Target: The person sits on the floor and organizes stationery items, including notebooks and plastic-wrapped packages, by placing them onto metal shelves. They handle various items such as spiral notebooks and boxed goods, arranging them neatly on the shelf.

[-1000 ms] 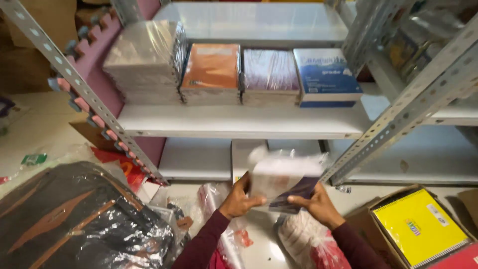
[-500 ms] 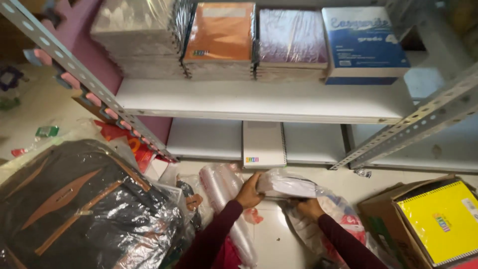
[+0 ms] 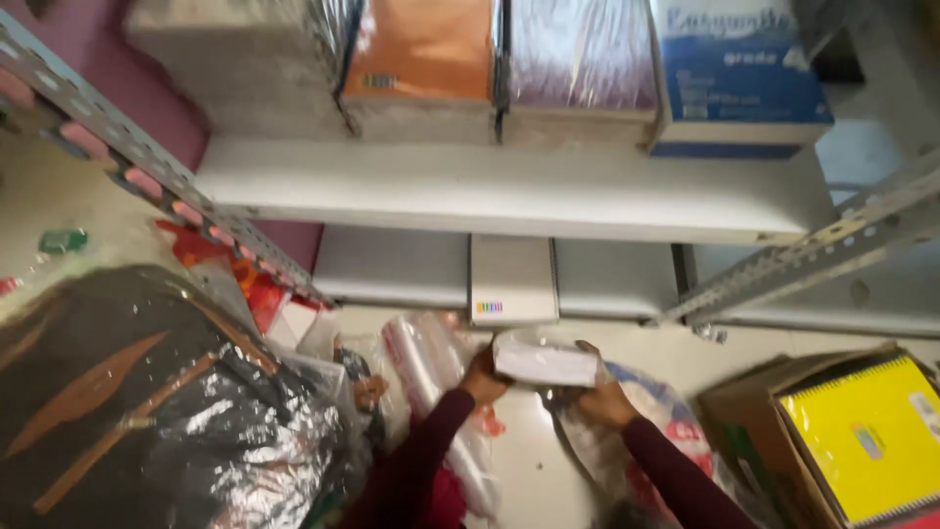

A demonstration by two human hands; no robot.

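In the head view, a white stack of notebooks wrapped in clear plastic (image 3: 544, 360) is held low over the floor, just in front of the bottom shelf (image 3: 392, 264). The left hand (image 3: 484, 376) is closed on the stack's left end, and the right hand (image 3: 599, 397) is closed on its right end from below, so the stack is gripped between both hands. Dark red sleeves are seen on both arms. Under the right hand, a clear plastic bag with red and white marks (image 3: 651, 431) is spread on the floor. Beside the left arm, a roll of clear plastic (image 3: 431, 377) is lying. On the bottom shelf, just behind the stack, a white spiral notebook (image 3: 509, 279) is lying flat. On the middle shelf (image 3: 509, 191) above, four piles are lined up side by side: a grey wrapped pile (image 3: 245, 69), an orange pile (image 3: 421, 64), a purple wrapped pile (image 3: 578, 64) and a blue and white pack (image 3: 734, 83). At the left, a big black bag with brown stripes in shiny plastic (image 3: 147, 411) is seen. At the right, a yellow spiral notebook (image 3: 867, 436) is kept in a brown cardboard box (image 3: 734, 411).
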